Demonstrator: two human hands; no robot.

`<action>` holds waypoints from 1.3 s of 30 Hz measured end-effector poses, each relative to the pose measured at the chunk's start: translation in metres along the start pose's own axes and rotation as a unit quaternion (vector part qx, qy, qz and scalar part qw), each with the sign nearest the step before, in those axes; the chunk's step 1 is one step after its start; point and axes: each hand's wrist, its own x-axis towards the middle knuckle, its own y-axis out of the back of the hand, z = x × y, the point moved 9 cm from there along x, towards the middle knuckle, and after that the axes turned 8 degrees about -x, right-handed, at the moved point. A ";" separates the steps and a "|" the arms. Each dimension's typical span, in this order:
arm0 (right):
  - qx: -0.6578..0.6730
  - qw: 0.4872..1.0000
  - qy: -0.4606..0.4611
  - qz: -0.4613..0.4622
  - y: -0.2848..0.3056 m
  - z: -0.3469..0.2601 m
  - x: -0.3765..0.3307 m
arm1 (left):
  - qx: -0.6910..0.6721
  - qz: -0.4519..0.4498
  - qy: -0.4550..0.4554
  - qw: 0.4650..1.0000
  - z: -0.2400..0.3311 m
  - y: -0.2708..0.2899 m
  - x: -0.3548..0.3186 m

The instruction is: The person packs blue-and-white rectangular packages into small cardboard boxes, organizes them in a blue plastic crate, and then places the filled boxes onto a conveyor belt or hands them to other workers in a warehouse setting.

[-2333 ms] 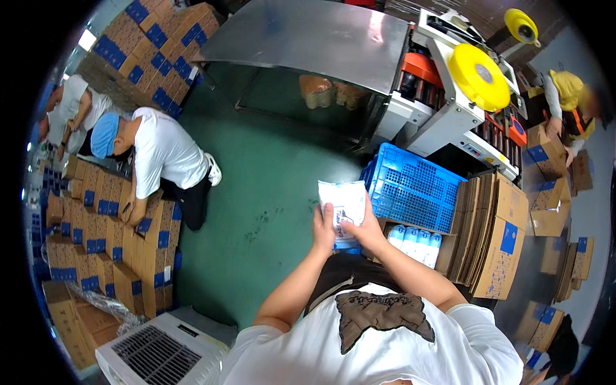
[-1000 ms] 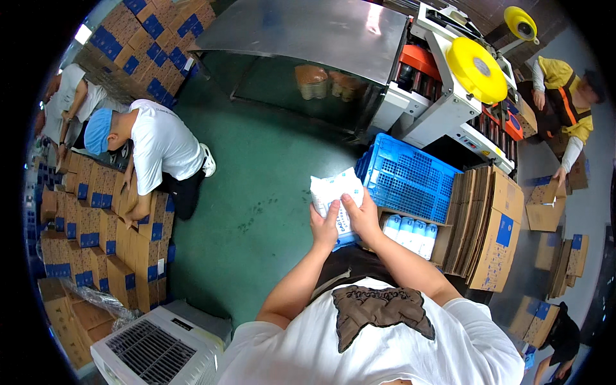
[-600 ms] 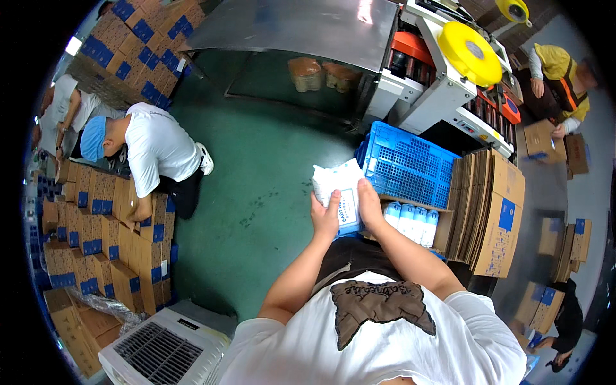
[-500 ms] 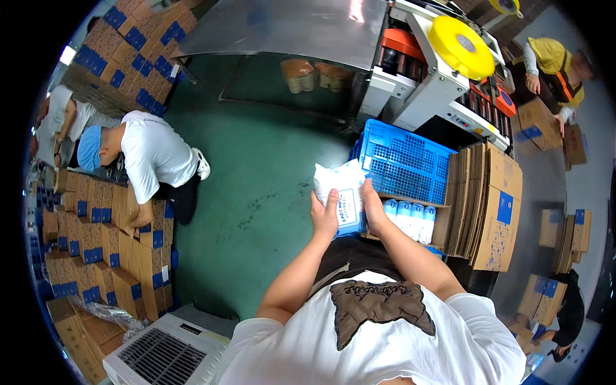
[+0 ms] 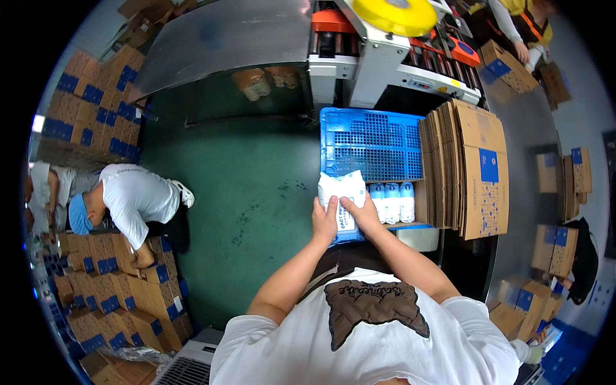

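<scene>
The half-curled fingers of the left hand (image 5: 325,221) and right hand (image 5: 364,218) clasp a white packet (image 5: 340,186) between them, long axis near twelve-to-six. Blue-and-white packs (image 5: 391,205) lie about three o'clock, nearer the right hand.

Your left hand (image 5: 325,221) and right hand (image 5: 364,218) grip a white-and-blue pack (image 5: 341,186) between them. A blue crate (image 5: 372,146) sits just beyond it; a row of packs (image 5: 392,205) stands to its right, near flattened cartons (image 5: 482,186). To your left, a co-worker (image 5: 138,199) in a blue cap (image 5: 79,213) bends over boxes (image 5: 122,285).
</scene>
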 end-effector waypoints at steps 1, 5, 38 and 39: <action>-0.019 1.000 0.010 0.015 0.006 0.002 -0.002 | -0.007 0.001 -0.008 1.000 -0.006 -0.005 -0.002; -0.110 0.992 0.027 0.048 0.026 -0.004 -0.007 | -0.046 -0.006 0.007 0.999 -0.030 -0.019 -0.005; -0.487 0.844 -0.116 -0.193 0.003 0.167 0.055 | 0.253 -0.120 0.116 0.953 -0.144 -0.011 0.011; -0.482 0.856 -0.088 -0.167 0.004 0.159 0.054 | 0.254 -0.127 0.115 0.952 -0.136 -0.014 0.011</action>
